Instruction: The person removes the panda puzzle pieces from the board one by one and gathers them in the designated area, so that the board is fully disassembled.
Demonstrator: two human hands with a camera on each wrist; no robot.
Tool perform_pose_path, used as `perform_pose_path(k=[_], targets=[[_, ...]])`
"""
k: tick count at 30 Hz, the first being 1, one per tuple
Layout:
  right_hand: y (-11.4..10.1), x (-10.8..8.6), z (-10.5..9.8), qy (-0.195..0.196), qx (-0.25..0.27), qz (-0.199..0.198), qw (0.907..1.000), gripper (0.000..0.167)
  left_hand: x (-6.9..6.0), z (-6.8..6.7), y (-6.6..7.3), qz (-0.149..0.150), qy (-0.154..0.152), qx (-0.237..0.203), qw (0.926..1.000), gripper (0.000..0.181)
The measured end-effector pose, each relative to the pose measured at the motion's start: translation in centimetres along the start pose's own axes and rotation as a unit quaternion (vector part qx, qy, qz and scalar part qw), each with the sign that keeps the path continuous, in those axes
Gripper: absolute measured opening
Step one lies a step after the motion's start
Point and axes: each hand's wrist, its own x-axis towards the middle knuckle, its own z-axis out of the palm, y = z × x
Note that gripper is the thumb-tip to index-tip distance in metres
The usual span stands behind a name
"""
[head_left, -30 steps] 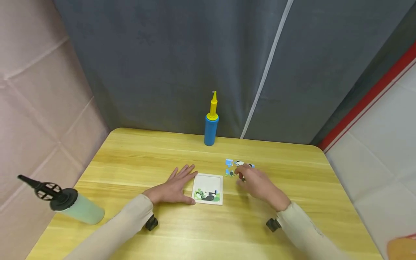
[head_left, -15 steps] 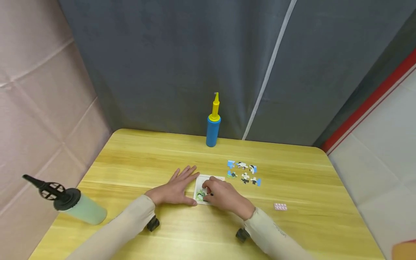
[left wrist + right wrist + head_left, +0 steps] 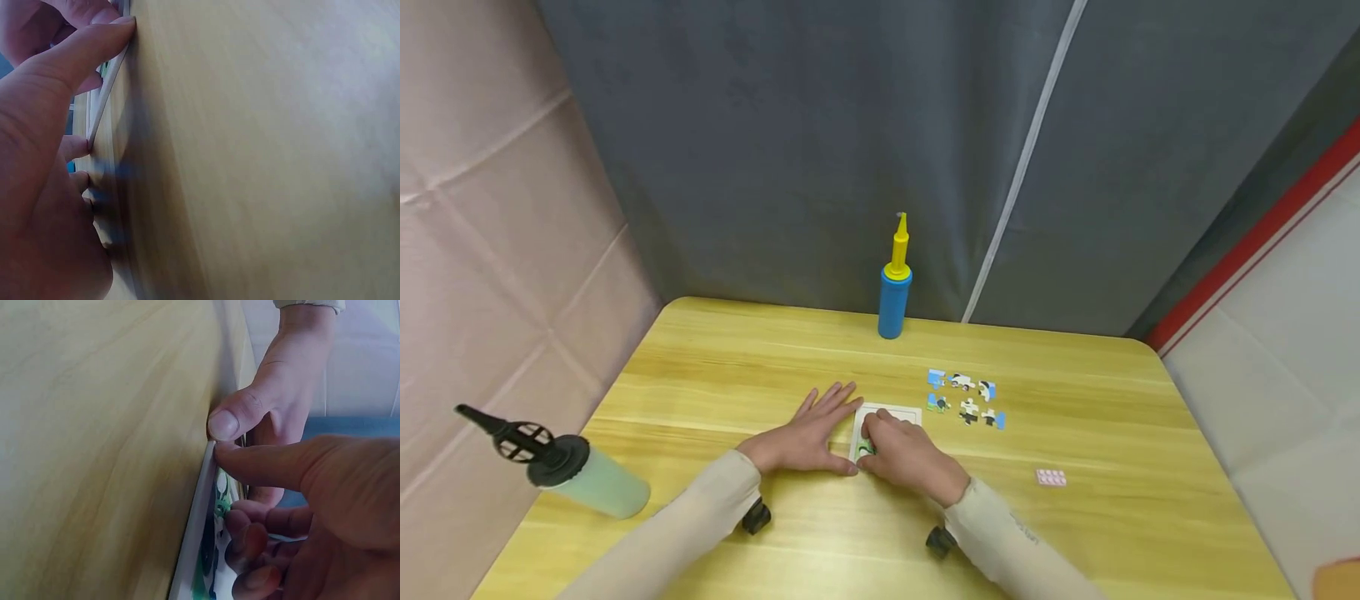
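A small white puzzle tray [image 3: 855, 414] lies flat on the table, with printed panda pieces along its near side. My left hand [image 3: 805, 437] rests flat at its left edge, fingers straight, thumb tip at the near left corner. Over the tray is my right hand [image 3: 906, 454], fingers curled down toward the pieces. In the right wrist view its thumb [image 3: 269, 461] touches the tray corner beside the left thumb [image 3: 228, 423]. The curled fingers [image 3: 250, 540] sit against a green-printed puzzle piece [image 3: 222, 494]; whether they pinch one is hidden. Several loose puzzle pieces [image 3: 968, 412] lie beyond the tray, to the right.
A pink toy brick [image 3: 1051, 477] lies on the table [image 3: 1075, 400] right of my right arm. At the back stands a blue and yellow hand pump [image 3: 895, 292]. A pale green bottle-like pump with a black top [image 3: 595, 482] is at the left. A grey curtain [image 3: 790, 167] hangs behind.
My right hand has moved left from the loose pieces to the tray, then slightly further left to its near left corner. The pink brick has come into view. My left hand has stayed put.
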Motion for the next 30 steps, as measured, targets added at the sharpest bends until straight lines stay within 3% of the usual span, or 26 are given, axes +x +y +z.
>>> perform_pose_path(k=[9,19,30], targets=[[-0.1,0.0,0.0,0.001,0.002,0.017,0.9998,0.034,0.0,-0.3,0.6,-0.002,-0.007,0.012,0.9999,0.11],[1.0,-0.1,0.8,0.03,0.087,-0.015,0.9957,0.038,0.3,0.5,-0.6,-0.008,0.0,0.02,0.9998,0.111],[1.4,-0.4,1.4,0.071,0.123,-0.043,0.9889,0.016,-0.1,-0.1,0.1,0.015,0.006,-0.003,0.9999,0.111]])
